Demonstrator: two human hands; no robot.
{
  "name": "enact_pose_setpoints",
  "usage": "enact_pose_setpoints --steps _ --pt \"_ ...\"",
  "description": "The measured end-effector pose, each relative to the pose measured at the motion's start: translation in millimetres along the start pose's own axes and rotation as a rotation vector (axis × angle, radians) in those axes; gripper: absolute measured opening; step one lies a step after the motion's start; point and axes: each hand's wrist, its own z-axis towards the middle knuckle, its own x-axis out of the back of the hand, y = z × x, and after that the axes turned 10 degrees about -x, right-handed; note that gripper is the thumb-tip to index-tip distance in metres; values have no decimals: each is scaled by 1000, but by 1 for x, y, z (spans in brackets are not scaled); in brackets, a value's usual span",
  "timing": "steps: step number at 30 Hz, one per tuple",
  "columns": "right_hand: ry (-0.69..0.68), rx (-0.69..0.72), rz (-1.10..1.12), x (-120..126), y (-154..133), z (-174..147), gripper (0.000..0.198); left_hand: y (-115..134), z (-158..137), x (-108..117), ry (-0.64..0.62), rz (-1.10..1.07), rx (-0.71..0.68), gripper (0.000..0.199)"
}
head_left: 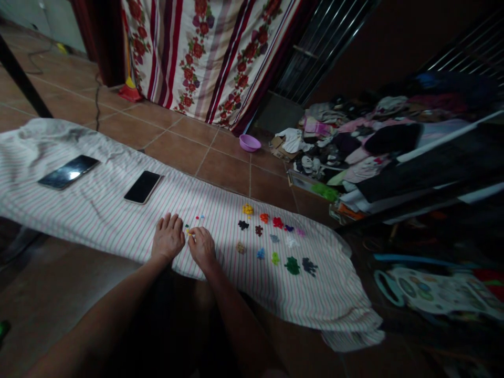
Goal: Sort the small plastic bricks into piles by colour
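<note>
My left hand (168, 237) lies flat on the striped cloth (173, 191) with its fingers stretched out, holding nothing. Close to its right, my right hand (202, 247) has thumb and fingertip pinched at a small yellow piece (189, 231). A tiny dark green piece (186, 226) lies beside that pinch. Just beyond the fingertips sit a red piece (197, 217) and a light blue piece (202, 216). These pieces are too small for me to tell their kind. To the right, several small piles sorted by colour include a yellow pile (248, 209), a red pile (277, 223) and a dark green pile (292, 265).
Two phones lie on the cloth to the left, a dark phone (69, 172) and a light-edged phone (143, 187). On the tiled floor beyond are a purple basin (250, 143) and a red dustpan (130, 92). Heaped clothes (366, 136) fill the right side.
</note>
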Motion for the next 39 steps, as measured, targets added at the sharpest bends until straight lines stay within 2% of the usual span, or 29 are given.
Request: enact_pose_setpoints --steps 7,16,30,39 --pt "-8 -31 44 0 5 0 21 0 1 1 -9 -3 3 35" --pt "48 -71 124 1 14 -3 27 0 0 1 -12 -13 4 36" --pt "172 -231 141 41 63 36 18 -1 -1 -3 1 15 -4 37" --pt "249 -329 30 74 104 66 20 -3 -1 -4 3 -12 -8 39"
